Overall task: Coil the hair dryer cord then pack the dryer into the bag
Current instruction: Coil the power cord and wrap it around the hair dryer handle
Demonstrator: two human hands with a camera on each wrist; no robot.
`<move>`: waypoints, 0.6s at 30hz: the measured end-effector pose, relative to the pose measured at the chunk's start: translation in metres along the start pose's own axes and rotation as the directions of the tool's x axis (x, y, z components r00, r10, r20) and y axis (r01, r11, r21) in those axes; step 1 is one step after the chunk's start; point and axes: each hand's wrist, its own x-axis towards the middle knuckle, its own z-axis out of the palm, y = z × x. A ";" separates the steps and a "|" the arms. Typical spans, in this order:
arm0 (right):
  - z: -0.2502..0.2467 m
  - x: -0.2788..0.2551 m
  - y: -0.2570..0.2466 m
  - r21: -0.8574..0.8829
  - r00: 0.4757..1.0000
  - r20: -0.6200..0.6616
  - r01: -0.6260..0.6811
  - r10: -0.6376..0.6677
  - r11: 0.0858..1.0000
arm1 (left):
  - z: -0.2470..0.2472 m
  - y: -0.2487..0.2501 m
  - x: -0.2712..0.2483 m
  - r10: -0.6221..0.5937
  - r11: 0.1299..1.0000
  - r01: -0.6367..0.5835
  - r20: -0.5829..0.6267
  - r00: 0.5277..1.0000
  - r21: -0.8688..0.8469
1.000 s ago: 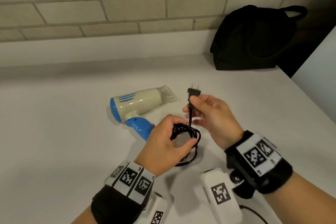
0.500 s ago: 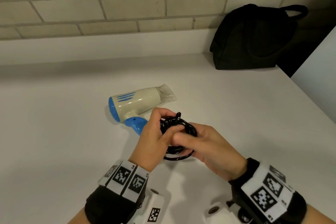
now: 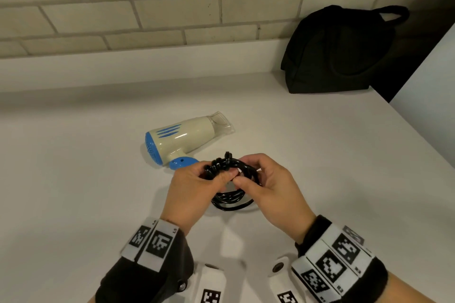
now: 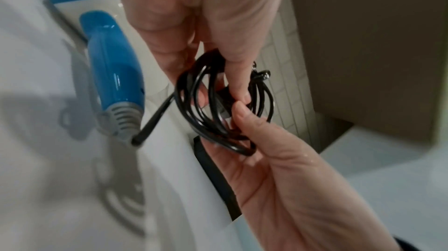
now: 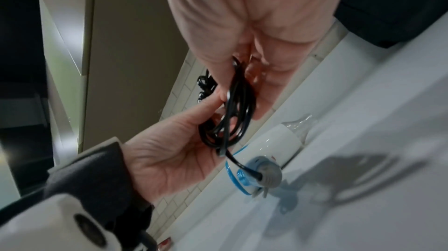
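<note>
Since one second ago the right hand [image 3: 270, 187] has brought the plug end down into the coil, and now, in the head view, both it and the left hand [image 3: 189, 189] pinch the black cord [image 3: 231, 200] above the counter [image 3: 73, 179], just in front of the hair dryer [image 3: 183, 139], while the bag [image 3: 330, 56] stands well apart by the wall. In the left wrist view the cord makes several loops between curled fingers [image 4: 238, 80] and one strand runs to the blue handle [image 4: 114, 75]. In the right wrist view the loops look nearly finished; I judge that packing is still left.
</note>
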 end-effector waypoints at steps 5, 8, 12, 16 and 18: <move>0.000 0.001 0.002 -0.022 0.997 0.012 -0.070 0.071 0.997 | 0.000 -0.001 0.000 -0.089 0.995 0.088 -0.011 0.996 -0.045; -0.001 0.001 0.003 0.000 0.991 0.080 -0.112 0.112 0.994 | 0.000 0.000 -0.001 -0.119 0.989 0.121 0.023 0.993 -0.086; -0.003 -0.001 0.002 0.078 0.979 0.172 -0.124 0.109 0.989 | -0.001 0.004 -0.004 -0.120 0.983 0.130 0.087 0.989 -0.128; -0.005 -0.002 0.000 0.200 0.967 0.247 -0.113 0.061 0.973 | -0.005 0.006 -0.002 -0.162 0.955 0.181 0.099 0.982 -0.236; -0.004 -0.003 -0.001 0.222 0.964 0.265 -0.099 0.038 0.970 | -0.006 0.006 -0.001 -0.200 0.924 0.234 0.140 0.970 -0.302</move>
